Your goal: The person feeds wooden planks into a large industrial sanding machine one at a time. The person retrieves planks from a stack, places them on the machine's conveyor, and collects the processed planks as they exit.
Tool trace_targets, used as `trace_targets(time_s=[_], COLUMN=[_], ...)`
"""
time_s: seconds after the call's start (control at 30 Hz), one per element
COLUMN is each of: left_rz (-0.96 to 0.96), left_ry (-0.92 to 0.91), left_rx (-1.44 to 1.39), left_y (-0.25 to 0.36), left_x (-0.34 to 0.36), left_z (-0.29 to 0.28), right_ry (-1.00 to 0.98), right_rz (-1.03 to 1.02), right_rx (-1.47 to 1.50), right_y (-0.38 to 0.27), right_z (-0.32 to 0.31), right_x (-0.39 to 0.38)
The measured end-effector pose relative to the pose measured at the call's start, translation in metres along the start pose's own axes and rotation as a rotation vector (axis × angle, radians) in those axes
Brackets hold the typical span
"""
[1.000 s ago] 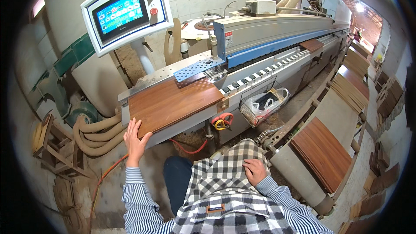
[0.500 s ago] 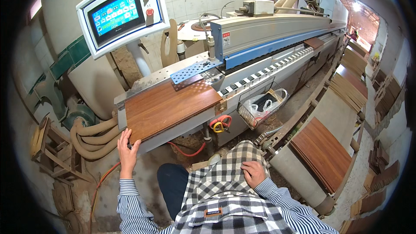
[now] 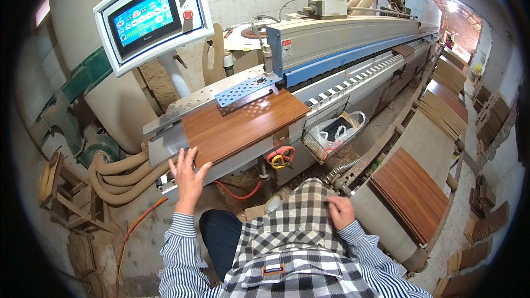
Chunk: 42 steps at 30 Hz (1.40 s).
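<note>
A brown wood-grain board lies flat on the infeed end of a long edge-banding machine. Its far edge runs beneath a blue perforated plate, and its right end reaches the pad track. My left hand is open, fingers spread, at the board's near left corner; the fingertips seem to touch the edge. Beside the checked apron, my right hand has its fingers curled in, with nothing visible in them. The stack of matching boards on the roller conveyor is nearest to it.
A control panel with a lit screen stands at the far left. Scissors with red and yellow handles hang on the machine's front, beside a wire basket holding a plastic bag. Hoses and a wooden stool occupy the left floor.
The board has slid right along the machine, and my left hand has followed its left end. My right hand has shifted right from the apron's middle, its fingers now curled.
</note>
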<state>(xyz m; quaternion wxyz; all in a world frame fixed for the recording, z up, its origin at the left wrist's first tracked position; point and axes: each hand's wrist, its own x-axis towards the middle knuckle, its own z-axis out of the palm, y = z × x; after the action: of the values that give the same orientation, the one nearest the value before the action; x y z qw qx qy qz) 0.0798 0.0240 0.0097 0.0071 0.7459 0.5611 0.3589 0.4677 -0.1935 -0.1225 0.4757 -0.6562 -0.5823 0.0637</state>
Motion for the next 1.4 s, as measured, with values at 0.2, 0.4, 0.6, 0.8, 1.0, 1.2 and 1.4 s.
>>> trace_targets(time_s=[0.2, 0.4, 0.6, 0.8, 1.0, 1.2, 1.4], left_rz=[0.17, 0.318, 0.298, 0.288, 0.288, 0.295, 0.301], left_ry=[-0.018, 0.051, 0.046, 0.061, 0.071, 0.071, 0.085], left_rx=[-0.034, 0.199, 0.146, 0.144, 0.154, 0.136, 0.142], left_y=[0.013, 0.019, 0.017, 0.018, 0.015, 0.017, 0.016], left_x=[0.012, 0.006, 0.005, 0.003, 0.002, 0.003, 0.003], left_z=[0.035, 0.047, 0.047, 0.047, 0.048, 0.049, 0.048], right_ry=[0.018, -0.201, -0.047, 0.034, 0.741, 0.839, 0.528], right_rz=[-0.039, 0.058, -0.149, -0.225, 1.074, 0.951, 0.947], right_rx=[-0.532, -0.965, -0.897, -0.587, 0.926, 0.948, 1.055], right_y=[0.05, 0.107, 0.141, 0.043, 0.093, 0.122, 0.086], right_z=[-0.065, -0.099, -0.094, -0.078, -0.109, -0.121, -0.093], right_x=[0.036, 0.058, 0.019, -0.04, -0.077, -0.09, -0.095])
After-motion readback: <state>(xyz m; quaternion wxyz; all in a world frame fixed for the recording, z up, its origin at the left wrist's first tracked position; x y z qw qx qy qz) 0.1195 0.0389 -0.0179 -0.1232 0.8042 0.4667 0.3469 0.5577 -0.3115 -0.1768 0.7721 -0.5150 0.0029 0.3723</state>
